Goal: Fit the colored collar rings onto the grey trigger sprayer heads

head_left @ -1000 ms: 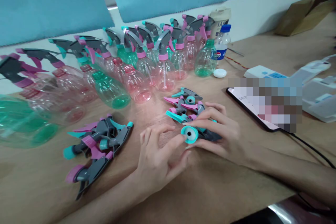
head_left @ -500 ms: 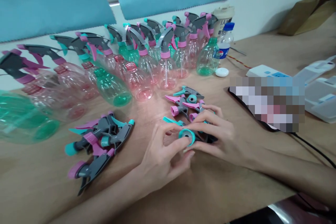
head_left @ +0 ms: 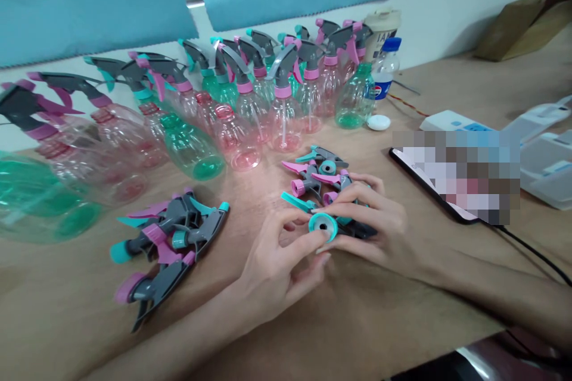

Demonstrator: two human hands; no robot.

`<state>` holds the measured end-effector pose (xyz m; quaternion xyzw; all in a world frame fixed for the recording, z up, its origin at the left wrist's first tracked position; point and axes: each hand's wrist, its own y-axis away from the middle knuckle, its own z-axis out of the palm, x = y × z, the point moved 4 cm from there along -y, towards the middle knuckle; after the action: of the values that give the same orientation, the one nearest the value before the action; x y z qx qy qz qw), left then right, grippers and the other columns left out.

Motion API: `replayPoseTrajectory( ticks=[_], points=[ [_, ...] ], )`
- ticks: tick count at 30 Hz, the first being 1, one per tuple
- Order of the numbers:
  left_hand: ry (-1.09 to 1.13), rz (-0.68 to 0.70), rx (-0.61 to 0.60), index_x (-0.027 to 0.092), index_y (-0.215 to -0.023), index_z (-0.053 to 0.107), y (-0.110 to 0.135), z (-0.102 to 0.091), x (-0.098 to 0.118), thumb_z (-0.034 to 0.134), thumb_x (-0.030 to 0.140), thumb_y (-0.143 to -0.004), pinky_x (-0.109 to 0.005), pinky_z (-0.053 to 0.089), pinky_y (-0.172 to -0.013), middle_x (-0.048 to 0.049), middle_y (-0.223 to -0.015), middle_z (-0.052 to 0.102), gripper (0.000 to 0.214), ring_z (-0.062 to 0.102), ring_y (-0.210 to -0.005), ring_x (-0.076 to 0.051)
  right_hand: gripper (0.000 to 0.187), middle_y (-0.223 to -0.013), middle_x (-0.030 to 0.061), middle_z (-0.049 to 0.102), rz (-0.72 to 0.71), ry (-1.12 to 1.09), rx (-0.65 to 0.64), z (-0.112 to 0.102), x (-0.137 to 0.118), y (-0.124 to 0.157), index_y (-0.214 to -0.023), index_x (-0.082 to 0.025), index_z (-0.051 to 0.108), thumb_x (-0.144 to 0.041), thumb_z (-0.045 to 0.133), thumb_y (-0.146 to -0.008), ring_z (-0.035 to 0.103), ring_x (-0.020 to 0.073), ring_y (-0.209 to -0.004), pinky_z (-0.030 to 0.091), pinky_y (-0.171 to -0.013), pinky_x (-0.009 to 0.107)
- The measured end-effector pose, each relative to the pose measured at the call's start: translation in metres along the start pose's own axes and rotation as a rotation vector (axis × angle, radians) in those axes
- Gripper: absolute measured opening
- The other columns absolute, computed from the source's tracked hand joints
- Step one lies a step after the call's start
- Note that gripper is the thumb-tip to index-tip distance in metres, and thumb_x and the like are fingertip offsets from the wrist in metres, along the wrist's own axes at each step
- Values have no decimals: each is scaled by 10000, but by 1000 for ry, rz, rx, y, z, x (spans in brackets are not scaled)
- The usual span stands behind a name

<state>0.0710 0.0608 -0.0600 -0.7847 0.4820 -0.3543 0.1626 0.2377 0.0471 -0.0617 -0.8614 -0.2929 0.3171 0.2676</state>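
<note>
Teal cap (head_left: pixel 323 227): faces us more than before, between both hands.
Left hand (head_left: pixel 273 261): fingers pinch its rim.
Right hand (head_left: pixel 385 227): fingers hold its gray spray head (head_left: pixel 345 227).
Loose spray heads (head_left: pixel 310 178): behind the right hand, partly hidden.
Phone (head_left: pixel 440 187): near, on the right.
Bottles (head_left: pixel 286 122): farther back on the table (head_left: pixel 397 321).

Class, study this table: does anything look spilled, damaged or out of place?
No spill or damage stands out. Slightly odd is the round white object lying beside the open green bottle: its plain white matches none of the pink, turquoise and grey loose spray heads.
</note>
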Motion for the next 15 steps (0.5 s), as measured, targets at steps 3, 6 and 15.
replayPoseTrajectory(
  ticks=[3, 6, 15],
  points=[
    [-4, 3, -3, 190, -1111, 557, 1, 1, 0, 612, 104, -798, -336, 498, -804, -82, -1103, 503, 329, 513, -1000, -193, 255, -876, 22, 619, -5, -2, -9, 0, 1, 1, -1046, -201, 625, -320, 656, -822, 600, 154, -847, 304, -1040, 450],
    [-28, 2, -12, 179, -1112, 563, 1, 2, 0, 623, 103, -798, -351, 496, -825, -85, -1095, 512, 328, 514, -1003, -195, 258, -870, 21, 612, -10, -7, -19, 2, 2, 2, -1046, -193, 626, -299, 667, -815, 593, 158, -869, 294, -1043, 445],
    [-77, 30, -25, 190, -1109, 582, 0, 2, 2, 575, 82, -852, -323, 531, -749, -89, -1081, 554, 279, 521, -977, -200, 273, -888, 28, 607, -21, 20, -43, 6, 10, 5, -1103, -202, 604, -300, 622, -849, 591, 163, -865, 306, -1021, 451]
  ],
)
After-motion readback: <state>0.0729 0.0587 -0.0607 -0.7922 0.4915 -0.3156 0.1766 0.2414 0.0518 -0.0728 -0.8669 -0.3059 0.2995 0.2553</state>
